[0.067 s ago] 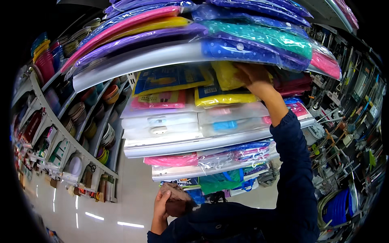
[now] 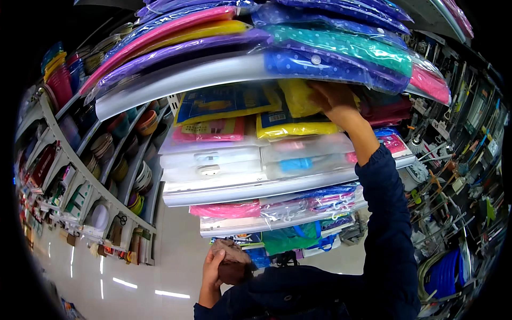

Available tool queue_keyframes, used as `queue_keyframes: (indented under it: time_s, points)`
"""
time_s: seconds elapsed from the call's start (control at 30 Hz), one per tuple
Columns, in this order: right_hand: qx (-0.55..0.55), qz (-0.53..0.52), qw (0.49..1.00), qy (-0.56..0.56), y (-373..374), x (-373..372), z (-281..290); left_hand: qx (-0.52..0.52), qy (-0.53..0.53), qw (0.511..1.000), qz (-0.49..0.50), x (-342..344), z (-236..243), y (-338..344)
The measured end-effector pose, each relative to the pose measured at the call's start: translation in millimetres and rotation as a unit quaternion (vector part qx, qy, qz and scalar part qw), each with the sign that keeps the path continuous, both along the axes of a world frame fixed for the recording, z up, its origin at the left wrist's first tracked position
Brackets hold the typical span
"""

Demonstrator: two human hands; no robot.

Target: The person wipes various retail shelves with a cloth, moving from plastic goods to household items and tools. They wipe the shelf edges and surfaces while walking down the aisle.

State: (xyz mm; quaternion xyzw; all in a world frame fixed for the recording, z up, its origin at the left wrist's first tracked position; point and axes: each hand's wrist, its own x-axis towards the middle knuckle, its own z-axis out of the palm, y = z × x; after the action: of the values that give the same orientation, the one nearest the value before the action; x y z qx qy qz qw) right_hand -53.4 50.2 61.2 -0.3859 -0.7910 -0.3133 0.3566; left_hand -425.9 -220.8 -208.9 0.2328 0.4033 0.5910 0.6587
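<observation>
My right hand point(image 2: 337, 104) reaches into the shelf under the upper board, its fingers closed on the right edge of a yellow plastic-wrapped packet point(image 2: 298, 100). The board's shadow partly hides the fingertips. Just below lies another yellow and blue packet point(image 2: 296, 128), and to the left a flat blue packet with yellow edges point(image 2: 226, 101). Dark red packets point(image 2: 389, 108) lie right of this hand. Low in front of my body, my left hand point(image 2: 212, 269) is closed around a crumpled brown cloth-like bundle point(image 2: 233, 261); its exact kind is unclear.
Folded plastic-wrapped packs point(image 2: 341, 48) fill the upper shelf and overhang its white edge point(image 2: 186, 88). Below, a white shelf edge point(image 2: 277, 189) juts toward me. Bowls stand on the left racks point(image 2: 146, 124); hanging tools point(image 2: 453, 160) crowd the right. Pale floor point(image 2: 176, 250) shows lower left.
</observation>
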Motion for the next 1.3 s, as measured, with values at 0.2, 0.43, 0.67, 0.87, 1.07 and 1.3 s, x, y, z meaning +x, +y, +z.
queue_keyframes:
  time_s: [0.2, 0.43, 0.67, 0.87, 1.07, 1.3]
  points:
    - [0.002, 0.007, 1.000, 0.020, 11, -1, -7, 0.000, -0.006, 1.000, 0.005, 4, -8, -2]
    - [-0.041, 0.058, 0.992, 0.103, -40, 8, -54, -0.004, -0.007, 1.000, 0.029, -2, -9, -9]
    - [0.061, 0.104, 0.990, 0.074, -48, 5, -93, -0.011, 0.003, 1.000, 0.014, -12, -21, -4]
    - [0.067, 0.090, 0.989, 0.099, -37, 7, -104, -0.001, 0.005, 1.000, 0.007, -2, -8, 8]
    - [0.027, 0.088, 0.990, 0.106, -34, 7, -109, -0.019, 0.027, 0.999, 0.013, -1, -13, 9]
    - [0.117, 0.075, 0.976, 0.169, -67, 47, -89, 0.003, 0.047, 0.999, -0.018, -8, -17, 20]
